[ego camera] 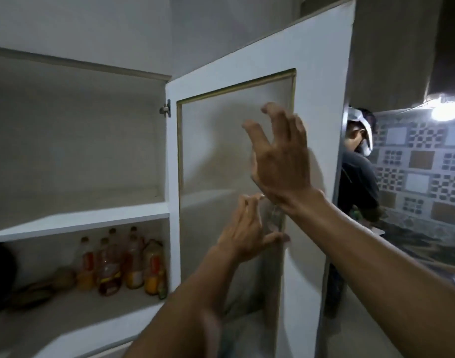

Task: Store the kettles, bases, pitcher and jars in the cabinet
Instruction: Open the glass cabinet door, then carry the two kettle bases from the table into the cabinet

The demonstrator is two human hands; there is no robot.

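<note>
The white wall cabinet (167,213) stands open, its door (322,104) with a frosted, gold-trimmed panel swung out towards me. My right hand (280,156) is raised in front of the panel with fingers spread and loosely bent, holding nothing. Lower down, my left hand (247,228) is also in front of the panel, its thumb stretched towards the door's inner frame and its fingers slightly curled around nothing. No kettle, base, pitcher or jar is in view.
Several bottles (123,264) of amber and orange liquid stand at the right end of the lower shelf (66,321), with dark rounded items to their left. The upper shelf (79,220) lies above. Another person (358,177) stands behind the door by a tiled wall.
</note>
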